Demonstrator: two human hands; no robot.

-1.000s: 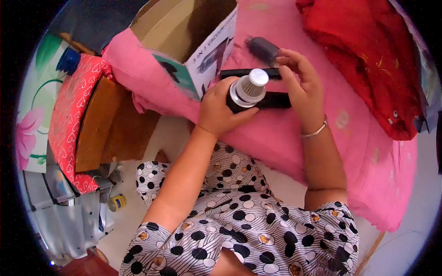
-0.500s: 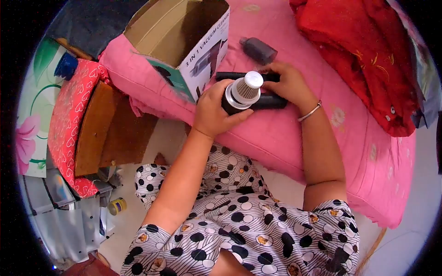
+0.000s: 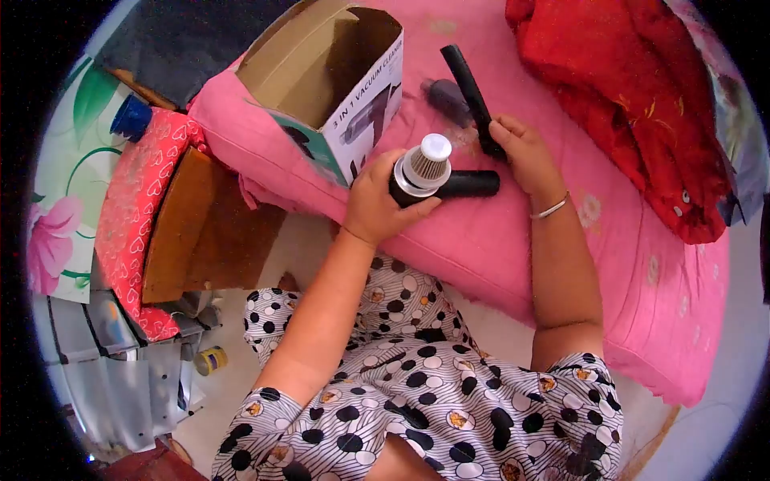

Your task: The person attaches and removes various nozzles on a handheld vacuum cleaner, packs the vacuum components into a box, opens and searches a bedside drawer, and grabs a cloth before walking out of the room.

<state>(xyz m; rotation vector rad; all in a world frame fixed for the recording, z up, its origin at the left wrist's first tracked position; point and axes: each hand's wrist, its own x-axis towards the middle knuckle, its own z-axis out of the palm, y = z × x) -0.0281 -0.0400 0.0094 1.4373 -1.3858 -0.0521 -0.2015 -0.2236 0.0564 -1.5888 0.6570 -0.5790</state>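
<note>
A seen-from-above view down a person's patterned shirt, with both bare forearms reaching forward over a pink cloth-covered surface; the left hand is wrapped around a dark-bodied device, thumb on the near side, its pleated filter and white cap facing up toward the camera; that wrap around the body probably keeps it steady while leaving the filter end uncovered; a black cylinder extends rightward from behind the device, though whether the two are joined I cannot tell; the right hand, a bracelet at its wrist, pinches the lower end of a long, slim black attachment between thumb and fingers; gripped at one end, it leaves most of its length free, pointing away from the person; just beyond it, a smoky dark container lies on the cloth, seemingly set within easy reach; left of that stands an open carton printed "3 IN 1 VACUUM CLEANER", its open top presumably giving access to the inside; at far right, a red garment lies spread out, well apart from both hands.
</note>
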